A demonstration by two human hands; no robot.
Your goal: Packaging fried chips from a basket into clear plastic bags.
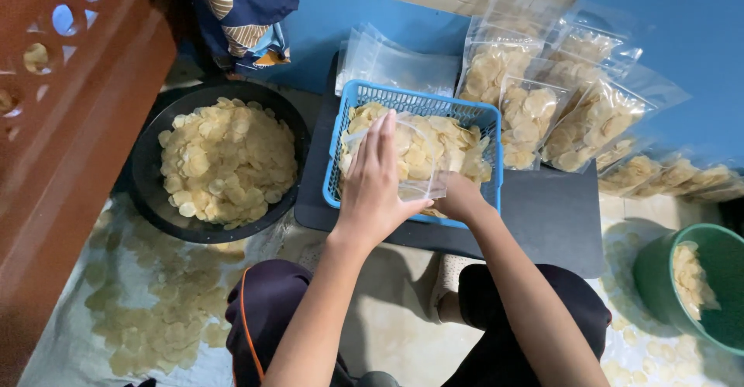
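Two hands are seen over a blue basket (480, 116) of pale round chips, set on a dark tray (558, 216). Left hand (376, 189) is laid w/ fingers (377, 135) straight and released, flat against a clear plastic bag (422, 166) held upright in the basket. Right hand (457, 197) is placed at the bag's lower edge; its fingers are hidden, so grip can't be told. Left of the tray, a black bowl (147, 178) of chips is seen; at right, a green tub (725, 278). Farther back, filled chip bags (593, 120) are leaned vs. the blue wall, w/ empty bags (403, 65) behind the basket.
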